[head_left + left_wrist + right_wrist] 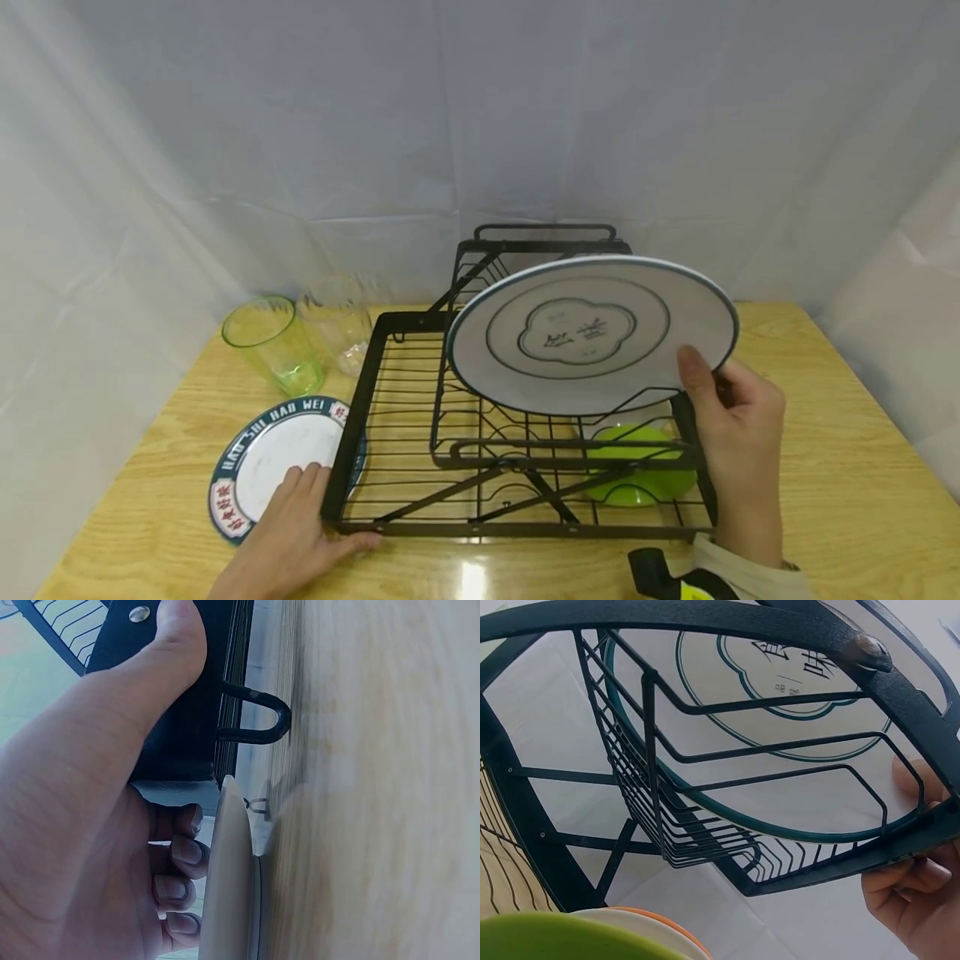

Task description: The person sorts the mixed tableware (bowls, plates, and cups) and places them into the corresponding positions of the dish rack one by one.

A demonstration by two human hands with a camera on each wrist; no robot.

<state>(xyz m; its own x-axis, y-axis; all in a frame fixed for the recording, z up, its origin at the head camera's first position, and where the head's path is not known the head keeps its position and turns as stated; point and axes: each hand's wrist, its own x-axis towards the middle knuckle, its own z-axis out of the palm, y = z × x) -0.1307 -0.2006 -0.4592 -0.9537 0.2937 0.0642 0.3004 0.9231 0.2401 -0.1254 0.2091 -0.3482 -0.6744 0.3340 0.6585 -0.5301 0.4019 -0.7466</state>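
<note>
A large white plate with a dark rim line tilts over the upper tier of a black folding dish rack, its marked face turned toward me. My right hand pinches its right edge, thumb on the face and fingers behind. In the right wrist view the plate stands behind the upper tier's wires. My left hand grips the rack's front left corner. Its thumb lies on the black frame in the left wrist view, fingers curled on the other side, close to the edge of the table plate.
A blue-rimmed plate lies on the wooden table left of the rack, partly under its edge. Behind it stand a green glass and a clear glass. A green bowl sits in the rack's lower right, near an orange-rimmed bowl.
</note>
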